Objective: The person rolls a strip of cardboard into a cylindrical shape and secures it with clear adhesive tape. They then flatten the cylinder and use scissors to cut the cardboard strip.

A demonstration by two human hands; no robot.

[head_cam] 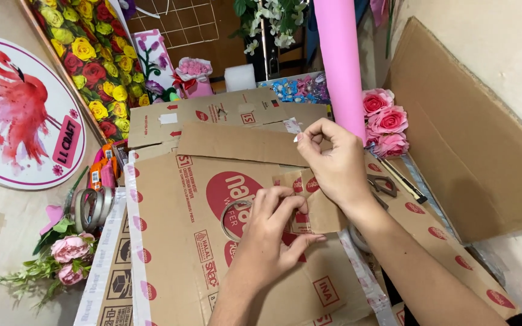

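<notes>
My left hand [267, 238] presses its fingers [285, 208] down on a small cardboard piece [312, 208] lying just ahead of them on the flattened boxes [176, 241], while my right hand [333, 166], the farther one, pinches clear tape [292, 127] above its far edge.

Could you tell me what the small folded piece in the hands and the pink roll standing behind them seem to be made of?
The small folded piece looks like brown corrugated cardboard: matte, creased, with red print like the flattened boxes beneath. The left hand presses it down; the right hand pinches something pale, possibly tape. The pink roll looks like smooth, matte paper or foam sheet; which one is unclear.
</notes>
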